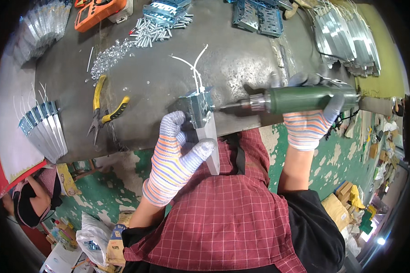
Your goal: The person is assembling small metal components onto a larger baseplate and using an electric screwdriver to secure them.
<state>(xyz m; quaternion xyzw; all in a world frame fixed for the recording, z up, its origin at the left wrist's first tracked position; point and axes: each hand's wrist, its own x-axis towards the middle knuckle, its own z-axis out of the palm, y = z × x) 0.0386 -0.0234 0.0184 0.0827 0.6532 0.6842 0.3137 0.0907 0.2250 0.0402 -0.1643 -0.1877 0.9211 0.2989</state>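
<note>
My left hand [168, 159], in a striped knit glove, is closed on a flat metal strip with a bracket [198, 111] at its upper end. Two white wires [195, 68] rise from that end. The strip's lower part hangs past the table's front edge. In my right hand [307, 125], also gloved, lies a green electric screwdriver [289, 100], held level with the fingers wrapped round it. Its bit points left at the bracket's right side, close to a small screw head there; a narrow gap seems to separate them.
Yellow-handled pliers [97, 95] lie left on the metal table [159, 123]. Beyond are clear small parts [109, 59], a screw pile [152, 34], perforated brackets [259, 18] and an orange tool [95, 13]. Wired strips are stacked left [43, 127] and right [346, 36]. Another person [32, 198] is at lower left.
</note>
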